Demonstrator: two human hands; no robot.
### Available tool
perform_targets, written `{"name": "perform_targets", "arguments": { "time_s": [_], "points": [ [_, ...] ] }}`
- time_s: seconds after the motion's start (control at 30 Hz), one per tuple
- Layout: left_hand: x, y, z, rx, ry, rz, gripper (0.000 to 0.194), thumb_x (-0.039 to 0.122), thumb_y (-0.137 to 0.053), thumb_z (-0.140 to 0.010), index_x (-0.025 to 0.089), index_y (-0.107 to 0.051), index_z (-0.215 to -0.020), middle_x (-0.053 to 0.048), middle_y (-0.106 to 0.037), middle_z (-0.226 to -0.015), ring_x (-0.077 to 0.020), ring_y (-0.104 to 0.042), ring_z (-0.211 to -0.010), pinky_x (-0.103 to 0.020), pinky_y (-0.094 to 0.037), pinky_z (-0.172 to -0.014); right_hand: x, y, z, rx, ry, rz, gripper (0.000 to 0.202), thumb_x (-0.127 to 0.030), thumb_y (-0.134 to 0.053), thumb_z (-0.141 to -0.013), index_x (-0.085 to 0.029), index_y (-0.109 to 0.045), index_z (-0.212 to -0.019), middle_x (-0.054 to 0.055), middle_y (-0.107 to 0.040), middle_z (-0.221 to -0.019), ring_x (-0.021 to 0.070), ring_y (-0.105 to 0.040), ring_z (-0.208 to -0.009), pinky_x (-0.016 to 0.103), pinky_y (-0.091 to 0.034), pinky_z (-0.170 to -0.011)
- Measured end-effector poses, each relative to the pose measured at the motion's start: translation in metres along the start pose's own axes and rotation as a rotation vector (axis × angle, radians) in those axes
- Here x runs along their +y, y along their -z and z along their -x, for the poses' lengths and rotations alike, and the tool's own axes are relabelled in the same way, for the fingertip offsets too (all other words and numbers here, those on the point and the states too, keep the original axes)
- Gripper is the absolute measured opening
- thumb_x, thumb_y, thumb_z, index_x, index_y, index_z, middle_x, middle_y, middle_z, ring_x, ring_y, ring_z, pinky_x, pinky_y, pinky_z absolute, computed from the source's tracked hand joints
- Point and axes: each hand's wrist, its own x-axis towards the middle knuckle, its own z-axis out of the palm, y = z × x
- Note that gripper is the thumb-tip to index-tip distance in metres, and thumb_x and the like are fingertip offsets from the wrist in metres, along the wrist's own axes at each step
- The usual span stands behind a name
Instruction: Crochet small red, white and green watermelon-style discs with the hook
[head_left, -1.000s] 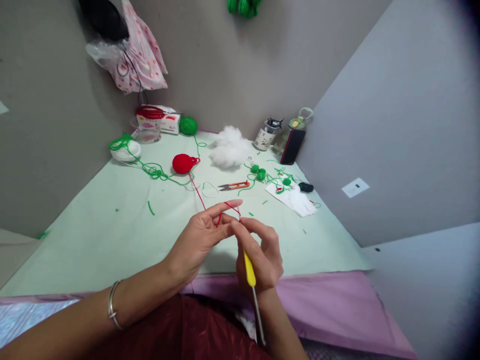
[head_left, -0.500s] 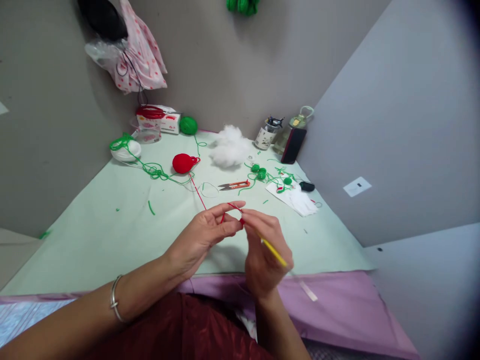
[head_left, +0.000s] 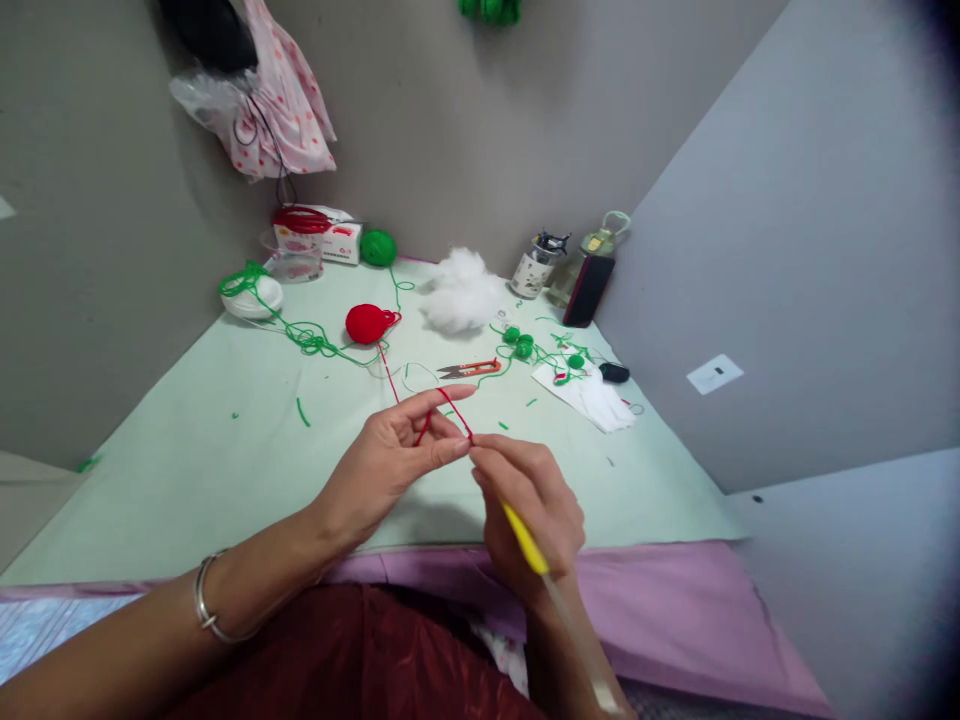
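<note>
Red yarn runs over the raised index finger of my left hand, whose thumb pinches a small red piece at the fingertips. My right hand is closed round a crochet hook with a yellow grip and a pale handle end. The hook's tip meets the yarn at my left thumb; fingers hide the small piece and most of the tip. From my left hand the strand leads back to a red yarn ball on the table.
Orange thread snips lie just beyond my hands. White stuffing, a green yarn ball, tangled green yarn and small green balls are farther back. A phone leans against a bottle at right.
Both hands have shifted slightly left. The yarn now stretches longer between my left index finger and the hook's tip, and the hook's handle has swung down toward me.
</note>
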Motion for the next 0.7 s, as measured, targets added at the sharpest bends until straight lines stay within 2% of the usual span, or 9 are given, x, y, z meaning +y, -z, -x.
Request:
{"name": "perform_targets", "arguments": {
  "time_s": [0.07,0.1,0.2,0.3,0.37,0.47,0.57,0.63,0.7],
  "points": [
    [0.000,0.000,0.000,-0.037,0.079,0.088,0.050,0.030,-0.091,-0.080,0.027,-0.077,-0.128,0.003,-0.071,-0.080,-0.0108,-0.061,-0.078,-0.025,-0.047,-0.084,0.000,-0.004,0.002,0.011,0.051,0.092,0.035,-0.003,-0.063,-0.095,-0.023,-0.074,-0.121,0.010,-0.076,-0.111,0.0201,-0.074,-0.103,0.032,-0.063,-0.084],
    [0.001,0.000,0.000,-0.060,0.134,0.135,0.049,0.032,-0.091,-0.079,0.025,-0.077,-0.126,0.002,-0.071,-0.081,-0.0113,-0.062,-0.080,-0.026,-0.048,-0.086,0.001,-0.005,0.002,0.026,0.026,0.085,0.035,-0.004,-0.063,-0.095,-0.025,-0.075,-0.120,0.009,-0.075,-0.111,0.0200,-0.074,-0.102,0.032,-0.062,-0.084],
    [0.004,0.000,-0.001,-0.095,0.271,0.221,0.044,0.032,-0.091,-0.079,0.022,-0.080,-0.121,-0.001,-0.073,-0.090,-0.0129,-0.064,-0.086,-0.028,-0.050,-0.092,0.002,-0.006,0.000,0.139,-0.231,-0.173,0.029,-0.009,-0.060,-0.098,-0.028,-0.076,-0.113,0.005,-0.074,-0.101,0.0182,-0.072,-0.090,0.034,-0.061,-0.076],
    [0.006,-0.002,0.000,-0.063,0.226,0.198,0.035,0.027,-0.089,-0.081,0.024,-0.083,-0.115,0.000,-0.070,-0.087,-0.0126,-0.063,-0.086,-0.027,-0.049,-0.089,0.003,-0.006,-0.006,0.221,-0.466,-0.516,0.022,-0.016,-0.055,-0.102,-0.025,-0.075,-0.100,0.002,-0.071,-0.085,0.0153,-0.065,-0.071,0.032,-0.056,-0.064],
    [0.006,-0.005,0.001,-0.069,0.149,0.152,0.032,0.025,-0.088,-0.080,0.026,-0.084,-0.112,0.002,-0.066,-0.081,-0.0121,-0.061,-0.083,-0.026,-0.047,-0.086,0.003,-0.007,-0.010,0.210,-0.504,-0.592,0.020,-0.018,-0.058,-0.102,-0.025,-0.076,-0.096,0.002,-0.072,-0.086,0.0159,-0.066,-0.074,0.032,-0.056,-0.064],
    [0.004,-0.007,0.003,-0.073,0.085,0.065,0.030,0.027,-0.088,-0.080,0.027,-0.084,-0.111,0.002,-0.065,-0.080,-0.0122,-0.057,-0.080,-0.025,-0.044,-0.080,0.001,-0.009,-0.012,0.191,-0.491,-0.561,0.018,-0.018,-0.061,-0.101,-0.026,-0.077,-0.098,0.003,-0.075,-0.090,0.0181,-0.070,-0.084,0.033,-0.059,-0.068],
    [0.003,-0.007,0.003,0.007,0.075,-0.012,0.033,0.033,-0.088,-0.080,0.024,-0.084,-0.112,0.001,-0.065,-0.080,-0.0129,-0.052,-0.076,-0.026,-0.038,-0.068,-0.001,-0.011,-0.009,0.164,-0.438,-0.455,0.022,-0.013,-0.060,-0.100,-0.027,-0.077,-0.104,0.002,-0.076,-0.090,0.0170,-0.071,-0.081,0.033,-0.060,-0.069],
    [0.002,-0.007,0.002,0.043,0.088,0.009,0.040,0.034,-0.090,-0.079,0.023,-0.082,-0.116,0.001,-0.066,-0.080,-0.0132,-0.053,-0.075,-0.026,-0.038,-0.067,-0.001,-0.014,-0.003,0.150,-0.310,-0.279,0.027,-0.010,-0.063,-0.098,-0.029,-0.077,-0.112,0.004,-0.076,-0.098,0.0178,-0.072,-0.088,0.034,-0.062,-0.074],
    [0.000,-0.007,0.001,0.021,0.134,0.101,0.045,0.035,-0.091,-0.078,0.022,-0.081,-0.120,-0.001,-0.071,-0.085,-0.0138,-0.058,-0.079,-0.026,-0.043,-0.075,0.000,-0.017,0.002,0.157,-0.169,-0.114,0.035,-0.007,-0.067,-0.095,-0.030,-0.077,-0.119,0.006,-0.076,-0.108,0.0191,-0.073,-0.096,0.034,-0.062,-0.078]
  ]
}}
